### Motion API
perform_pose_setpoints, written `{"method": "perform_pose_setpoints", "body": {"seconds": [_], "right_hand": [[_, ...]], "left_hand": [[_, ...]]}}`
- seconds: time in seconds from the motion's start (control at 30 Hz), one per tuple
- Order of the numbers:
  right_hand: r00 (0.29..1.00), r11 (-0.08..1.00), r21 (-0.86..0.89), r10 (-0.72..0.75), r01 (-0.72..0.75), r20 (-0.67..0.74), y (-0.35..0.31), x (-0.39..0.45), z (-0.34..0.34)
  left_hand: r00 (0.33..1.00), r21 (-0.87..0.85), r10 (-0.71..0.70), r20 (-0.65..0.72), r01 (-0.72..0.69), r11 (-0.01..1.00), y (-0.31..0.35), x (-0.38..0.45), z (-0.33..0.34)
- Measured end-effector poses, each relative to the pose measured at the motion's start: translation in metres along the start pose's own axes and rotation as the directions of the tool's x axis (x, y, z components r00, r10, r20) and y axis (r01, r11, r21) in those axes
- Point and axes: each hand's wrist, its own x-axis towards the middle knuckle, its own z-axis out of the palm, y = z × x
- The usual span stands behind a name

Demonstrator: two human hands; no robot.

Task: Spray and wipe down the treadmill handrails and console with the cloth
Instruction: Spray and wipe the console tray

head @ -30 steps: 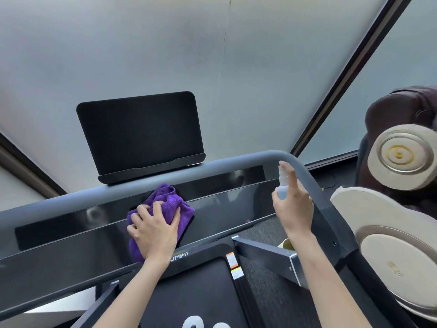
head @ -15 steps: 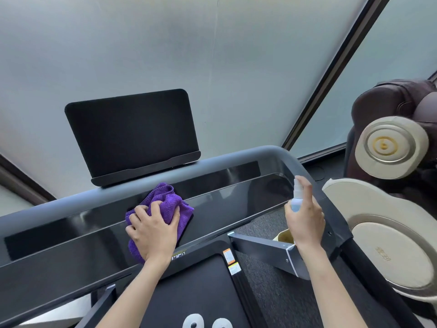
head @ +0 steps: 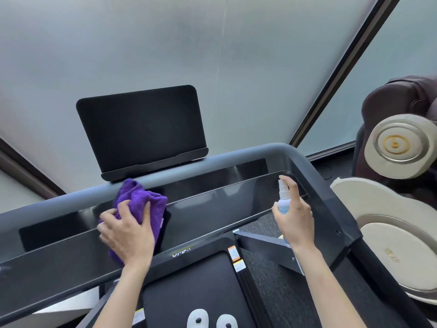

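A purple cloth (head: 146,202) lies bunched on the glossy black console panel (head: 212,209) of the treadmill. My left hand (head: 127,230) presses on the cloth with its fingers curled into the fabric. My right hand (head: 295,216) grips a small pale-blue spray bottle (head: 283,200) with a white nozzle over the right end of the console, index finger on top of the nozzle. The grey handrail (head: 236,159) curves along the back and down the right side. A dark tablet screen (head: 142,129) stands on the rail behind the cloth.
A massage chair with cream side panels (head: 397,237) and brown upholstery stands close on the right. Frosted glass (head: 189,55) fills the background. The treadmill belt (head: 189,292) and a grey support bracket (head: 267,249) lie below the console, over dark carpet.
My left hand has slid the cloth slightly left along the console. My right hand with the bottle dropped from the upper rail corner to over the console's right end.
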Motion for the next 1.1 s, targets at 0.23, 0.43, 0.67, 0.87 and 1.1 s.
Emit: {"method": "perform_pose_setpoints", "body": {"seconds": [0.23,0.43,0.67,0.87,1.1], "right_hand": [[1.0,0.998,0.058,-0.024,0.024,-0.006,-0.007,0.001,-0.001],[0.991,0.986,0.122,-0.125,0.118,0.049,-0.011,0.016,-0.003],[0.983,0.977,0.144,-0.169,0.157,0.075,0.009,0.047,-0.015],[0.985,0.977,0.166,-0.147,0.131,0.09,0.036,0.063,-0.017],[0.978,0.974,0.166,-0.175,0.156,0.109,0.053,0.073,-0.02]], "left_hand": [[0.982,0.228,0.044,0.185,-0.086,0.97,0.059,-0.014,0.04],[0.786,0.204,0.388,0.481,-0.531,0.822,0.148,-0.049,0.086],[0.954,0.161,0.278,0.114,-0.294,0.942,0.069,-0.006,0.058],[1.0,0.133,-0.002,0.001,0.001,0.991,0.115,-0.021,0.087],[0.864,0.185,0.323,0.385,-0.415,0.891,0.243,-0.092,0.146]]}}
